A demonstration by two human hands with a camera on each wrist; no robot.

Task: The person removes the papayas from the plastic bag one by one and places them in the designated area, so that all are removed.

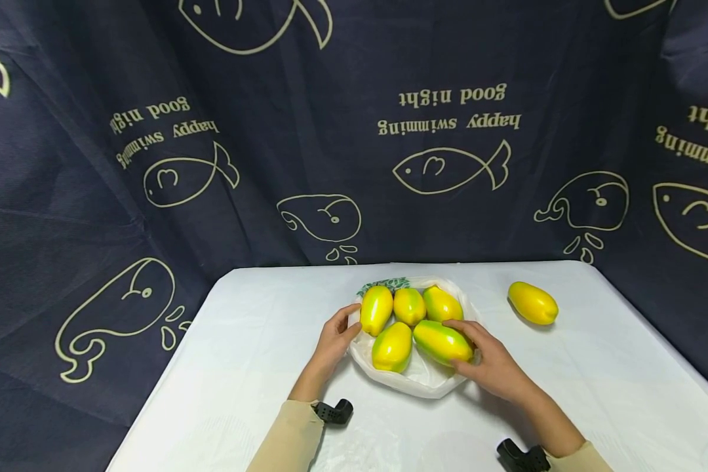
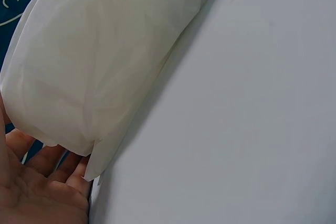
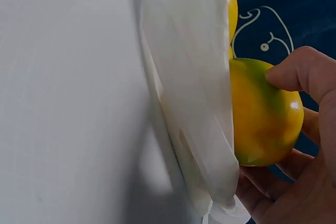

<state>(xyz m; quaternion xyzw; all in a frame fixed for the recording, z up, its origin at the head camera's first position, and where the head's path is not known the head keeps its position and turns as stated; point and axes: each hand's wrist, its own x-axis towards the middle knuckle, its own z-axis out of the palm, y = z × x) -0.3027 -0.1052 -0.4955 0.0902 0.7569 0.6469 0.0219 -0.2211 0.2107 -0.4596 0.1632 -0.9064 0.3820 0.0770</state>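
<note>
The right hand [image 1: 492, 360] grips a yellow-green fruit [image 1: 442, 342] between thumb and fingers, at the near right part of a white bag [image 1: 415, 387] on the counter [image 1: 265, 341]. Seen from the head, the fruit's long axis slants from upper left down to lower right: one end points inward to the middle of the bag, the other outward to the right and toward the person. Green runs along its upper left part, yellow gathers at the outer end. The right wrist view shows the thumb on its skin, fingers curved below, and a rounded yellow-green surface beside the bag's wall. The left hand [image 1: 335, 333] is at the bag's left side, fingers partly hidden by the plastic; whether it pinches the rim I cannot tell. Four other fruits sit in the bag: a left fruit [image 1: 376, 309] standing nearly lengthwise away from the person, a front fruit [image 1: 392, 347] leaning the same way, a middle fruit [image 1: 410, 306], and a back right fruit [image 1: 442, 303]. A loose fruit [image 1: 533, 303] lies on the counter well to the right, its axis also slanting from upper left to lower right.
</note>
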